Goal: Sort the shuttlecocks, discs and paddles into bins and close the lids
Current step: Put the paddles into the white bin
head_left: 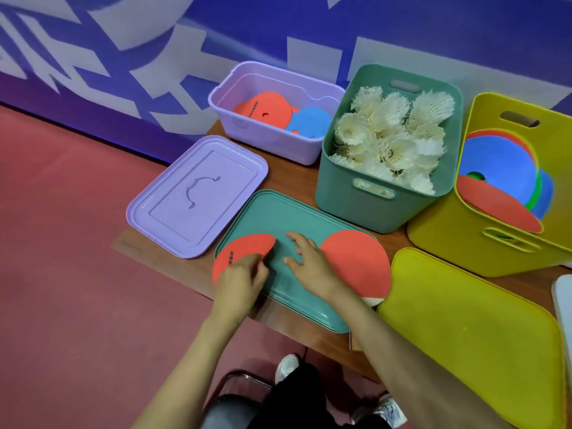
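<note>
Our left hand [240,275] makes the grip: thumb and curled fingers pinch the near edge of a thin red rounded paddle with black print [244,246]. It lies on the left end of the flat teal plastic lid [278,212] and overhangs the lid's left rim. Our right hand [309,258] holds nothing; its fingers rest spread on the middle of the lid. Just beside that hand, on the lid's right end, lies a second red paddle with a pale handle stub [356,258].

We judge the step to be lifting the printed paddle towards the lilac plastic bin [269,140] beyond the lid's far left corner, where similar red and blue pieces already lie. To do it well, we slide the thumb under the overhanging edge and steady the lid with the right hand. We carry the paddle over the lilac lid [198,193] lying left of the teal one.

Both paddles must leave the teal lid before it can close the teal bin [349,193] of white feather shuttlecocks [393,131] behind its right end.
</note>
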A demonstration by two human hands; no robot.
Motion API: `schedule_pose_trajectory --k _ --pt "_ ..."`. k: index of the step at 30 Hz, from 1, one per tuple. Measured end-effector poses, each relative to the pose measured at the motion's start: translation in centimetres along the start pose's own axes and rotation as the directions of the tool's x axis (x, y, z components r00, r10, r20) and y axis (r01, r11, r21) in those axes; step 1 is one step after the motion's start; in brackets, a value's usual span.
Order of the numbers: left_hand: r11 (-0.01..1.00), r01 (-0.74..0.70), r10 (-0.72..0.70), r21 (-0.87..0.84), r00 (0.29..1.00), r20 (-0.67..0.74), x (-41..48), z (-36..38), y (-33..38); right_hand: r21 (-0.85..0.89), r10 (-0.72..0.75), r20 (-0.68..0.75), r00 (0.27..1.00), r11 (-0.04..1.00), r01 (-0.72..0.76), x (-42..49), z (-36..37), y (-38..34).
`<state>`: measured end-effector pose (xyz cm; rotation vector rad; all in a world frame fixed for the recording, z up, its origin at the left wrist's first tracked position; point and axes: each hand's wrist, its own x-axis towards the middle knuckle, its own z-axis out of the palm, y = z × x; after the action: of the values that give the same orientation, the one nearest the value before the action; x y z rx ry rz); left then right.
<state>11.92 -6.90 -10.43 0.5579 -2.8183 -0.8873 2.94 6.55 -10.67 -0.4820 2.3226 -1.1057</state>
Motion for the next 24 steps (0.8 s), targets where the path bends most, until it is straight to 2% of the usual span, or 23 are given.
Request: schedule_pose_trajectory --k 2,5,9,11,14,18,22,24 --pt "0.986 -0.080 0.081 -0.148 0.997 0.003 0.6 -1.7 0.7 0.006 -0.104 -0.015 0.994 0.995 0.104 0.9 -0.7 -1.1" --pt "0.960 -0.195 0.199 -0.200 0.980 -0.002 2.0 -4.0 2.3 -0.068 -0.271 -0.126 0.954 0.962 0.264 1.6 -3.7 -2.8" --pt "0.928 -0.185 0.122 -0.325 0.971 -0.204 4.2 -5.7 5.3 -0.313 -0.379 -0.223 0.898 0.900 0.303 1.0 -8.6 -5.0" --pt "0.903 -0.170 0.081 -0.395 0.969 -0.232 5.3 -6.0 6.5 -0.416 -0.458 -0.240 0.856 0.845 0.335 0.6 -10.6 -6.2" --pt "0.858 -0.122 0.003 -0.498 0.972 -0.234 7.2 -5.9 7.3 -0.450 -0.534 -0.279 0.798 0.807 0.383 0.9 -13.5 -8.2" --pt "0.770 0.023 -0.170 -0.638 0.971 -0.170 10.3 -6.1 7.7 -0.288 -0.508 -0.416 0.754 0.860 0.421 3.2 -16.6 -10.2" --pt "0.670 0.057 -0.295 -0.740 0.936 -0.195 14.4 -6.3 7.9 -0.165 -0.394 -0.430 0.813 0.919 0.358 7.6 -18.1 -12.4" --pt "0.599 0.046 -0.338 -0.800 0.920 -0.200 17.6 -6.7 7.6 -0.210 -0.367 -0.407 0.836 0.929 0.306 10.9 -18.3 -13.6"
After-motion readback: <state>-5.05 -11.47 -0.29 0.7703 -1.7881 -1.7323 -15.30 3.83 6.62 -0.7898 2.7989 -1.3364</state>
